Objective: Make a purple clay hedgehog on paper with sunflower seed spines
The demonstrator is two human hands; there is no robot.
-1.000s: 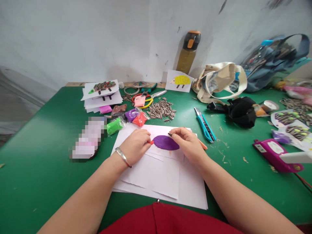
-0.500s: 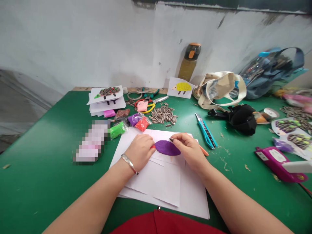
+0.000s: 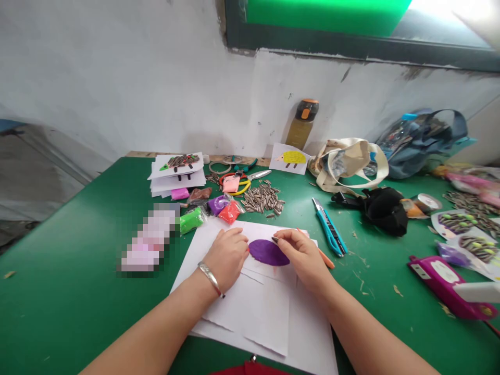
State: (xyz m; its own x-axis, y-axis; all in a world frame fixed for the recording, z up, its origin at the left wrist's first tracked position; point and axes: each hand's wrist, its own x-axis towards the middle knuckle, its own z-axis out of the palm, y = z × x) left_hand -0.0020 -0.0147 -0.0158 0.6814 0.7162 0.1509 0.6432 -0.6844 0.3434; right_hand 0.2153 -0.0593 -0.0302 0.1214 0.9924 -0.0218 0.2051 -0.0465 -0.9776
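Purple oval [image 3: 267, 253] on white paper [image 3: 258, 312], green table [image 3: 58, 307]. Right hand [image 3: 303, 255] at oval's 3 o'clock, thumb and finger pinching dark seed [image 3: 275, 239] by its 12–1 o'clock edge. Left hand [image 3: 226, 258] at 9 o'clock, fingers bent, can't tell if gripping. Seed pile [image 3: 262, 199] at 12, cutter [image 3: 329, 229] at 2.

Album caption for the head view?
Left hand and right hand flank a purple oval on paper, the right pinching a small dark piece.

red bit [image 3: 248, 250] partly behind left hand [image 3: 227, 256] | window [image 3: 324, 15] cut at top | object [image 3: 149, 238] pixelated
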